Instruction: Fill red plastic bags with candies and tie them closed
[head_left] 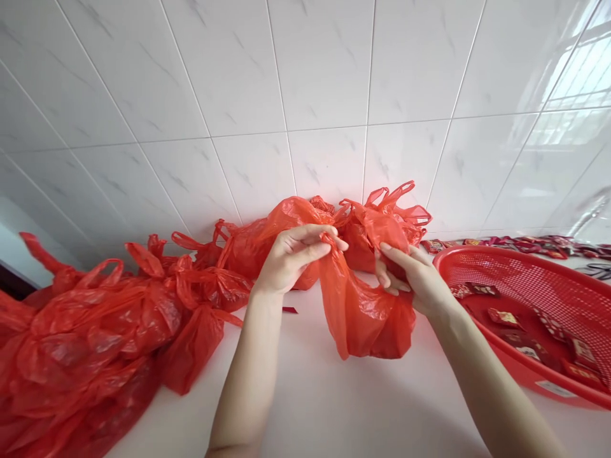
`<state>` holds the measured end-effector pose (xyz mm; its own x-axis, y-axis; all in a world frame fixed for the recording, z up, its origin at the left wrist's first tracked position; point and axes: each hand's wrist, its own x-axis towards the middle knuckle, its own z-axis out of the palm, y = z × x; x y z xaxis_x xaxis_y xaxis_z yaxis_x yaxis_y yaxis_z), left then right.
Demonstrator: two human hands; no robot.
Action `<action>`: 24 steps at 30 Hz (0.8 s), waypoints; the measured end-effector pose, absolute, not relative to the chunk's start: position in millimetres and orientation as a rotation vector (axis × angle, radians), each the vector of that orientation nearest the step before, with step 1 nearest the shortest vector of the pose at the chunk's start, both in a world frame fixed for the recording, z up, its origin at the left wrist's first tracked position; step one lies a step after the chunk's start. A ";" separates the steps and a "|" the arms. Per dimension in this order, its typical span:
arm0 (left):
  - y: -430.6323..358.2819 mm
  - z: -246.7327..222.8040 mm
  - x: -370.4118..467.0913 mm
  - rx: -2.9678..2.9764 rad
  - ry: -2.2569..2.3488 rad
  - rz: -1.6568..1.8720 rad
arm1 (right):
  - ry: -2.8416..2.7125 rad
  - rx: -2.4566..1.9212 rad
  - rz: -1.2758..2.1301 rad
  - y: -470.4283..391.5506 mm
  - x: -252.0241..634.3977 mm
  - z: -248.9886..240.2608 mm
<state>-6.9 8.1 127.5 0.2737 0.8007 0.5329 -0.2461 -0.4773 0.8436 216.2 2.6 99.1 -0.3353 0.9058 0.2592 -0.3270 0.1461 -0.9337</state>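
Note:
A thin red plastic bag (370, 318) hangs between my two hands above the white surface. My left hand (300, 254) pinches one of its handles between thumb and fingers. On the other side my right hand (405, 273) grips the bag's other upper part, thumb on top and fingers curled behind it. The bag looks slack and light; its inside is hidden. Right behind it stand tied red bags (281, 232) against the wall, partly covered by my hands.
More knotted red bags (95, 331) are heaped at the left. A red mesh basket (506, 254) at the right holds several small wrapped packets (503, 317). Further packets (520, 244) lie along the tiled wall (324, 83). A small dark red strip (289, 310) lies on the white surface (310, 394).

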 end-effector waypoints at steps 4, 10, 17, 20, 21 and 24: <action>-1.0 127.3 3.2 1.856 0.555 1.335 | -1.521 -0.740 1.429 -7.1 202.6 96.7; -6.9 125.8 12.8 2.105 0.602 1.449 | -1.630 -0.835 1.335 -11.9 199.2 95.1; -6.3 118.3 21.2 2.034 0.720 1.496 | -1.724 -0.822 1.309 -15.4 201.6 99.1; -1.5 113.1 26.5 2.040 0.763 1.525 | -1.773 -0.773 1.390 -18.4 203.2 101.7; -0.5 111.8 28.1 2.047 0.758 1.513 | -1.786 -0.754 1.402 -19.2 203.7 102.3; -0.1 110.3 32.0 2.067 0.758 1.433 | -1.825 -0.705 1.409 -20.1 204.5 103.5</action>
